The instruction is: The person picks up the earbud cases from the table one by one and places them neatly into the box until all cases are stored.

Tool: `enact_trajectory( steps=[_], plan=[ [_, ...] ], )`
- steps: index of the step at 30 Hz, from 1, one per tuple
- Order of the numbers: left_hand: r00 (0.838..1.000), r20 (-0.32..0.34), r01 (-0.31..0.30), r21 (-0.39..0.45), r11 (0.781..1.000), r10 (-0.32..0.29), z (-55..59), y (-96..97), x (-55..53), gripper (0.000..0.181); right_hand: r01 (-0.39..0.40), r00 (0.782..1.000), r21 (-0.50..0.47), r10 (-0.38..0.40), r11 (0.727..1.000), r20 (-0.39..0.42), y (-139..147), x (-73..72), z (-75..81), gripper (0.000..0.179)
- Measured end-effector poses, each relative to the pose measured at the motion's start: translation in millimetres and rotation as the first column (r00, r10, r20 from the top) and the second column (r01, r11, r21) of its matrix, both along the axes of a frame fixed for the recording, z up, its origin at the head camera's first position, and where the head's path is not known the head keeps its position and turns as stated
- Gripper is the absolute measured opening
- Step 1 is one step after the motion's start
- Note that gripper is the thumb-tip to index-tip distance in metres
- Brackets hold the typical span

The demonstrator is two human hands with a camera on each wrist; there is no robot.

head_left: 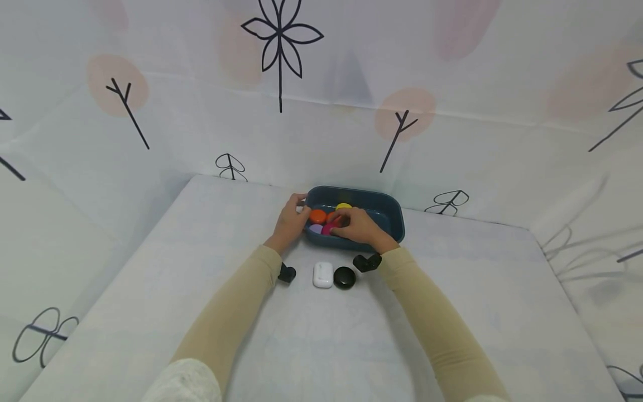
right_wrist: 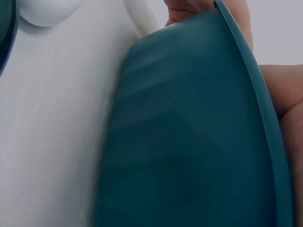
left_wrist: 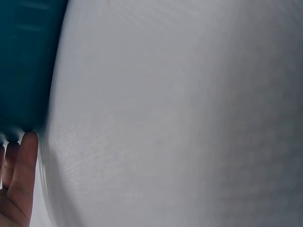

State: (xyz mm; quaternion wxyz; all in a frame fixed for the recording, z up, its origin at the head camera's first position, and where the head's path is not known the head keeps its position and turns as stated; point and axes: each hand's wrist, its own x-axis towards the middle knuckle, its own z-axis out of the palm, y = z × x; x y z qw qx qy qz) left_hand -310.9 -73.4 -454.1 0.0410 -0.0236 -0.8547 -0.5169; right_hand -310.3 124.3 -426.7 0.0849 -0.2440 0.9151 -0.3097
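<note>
A dark teal tub (head_left: 400,226) with rounded corners lies at the back of the table. My left hand (head_left: 290,222) grips its left end, the thumb over the rim and the fingertips against the outer wall (left_wrist: 23,71). Reaching over the near rim, my right hand (head_left: 360,225) pinches a magenta round piece (head_left: 327,229) inside the tub. Around it are an orange round piece (head_left: 318,216), a lavender one (head_left: 316,228) and a yellow one (head_left: 344,206). A red-orange piece is partly hidden by the right fingers.
In front of the tub, a white case with rounded corners (head_left: 323,275) sits beside a glossy black round piece (head_left: 344,277). Black camera mounts (head_left: 367,262) hang from both wrists. A patterned cloth wall (head_left: 331,139) rises behind the white-covered table (head_left: 311,346).
</note>
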Motion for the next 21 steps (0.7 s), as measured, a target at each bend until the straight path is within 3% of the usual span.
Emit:
enact_trajectory(
  steps=[6, 13, 21],
  plan=[
    [1.000, 0.010, 0.001, 0.001, 1.000, -0.001, 0.5, -0.6, 0.1, 0.046, -0.010, 1.000, -0.033, 0.010, 0.999, 0.006, 2.0, -0.6, -0.1, 0.026],
    [1.000, -0.028, 0.009, 0.003, 1.000, -0.009, 2.7, -2.4, 0.5, 0.044, -0.017, 1.000, -0.115, 0.016, 0.993, -0.006, 2.0, 0.8, 2.8, 0.025],
    [0.999, -0.033, 0.017, 0.010, 1.000, -0.017, 1.8, -2.0, -0.4, 0.044, 0.065, 0.996, -0.156, -0.074, 0.986, -0.053, 4.1, 4.9, 6.6, 0.022]
  ],
)
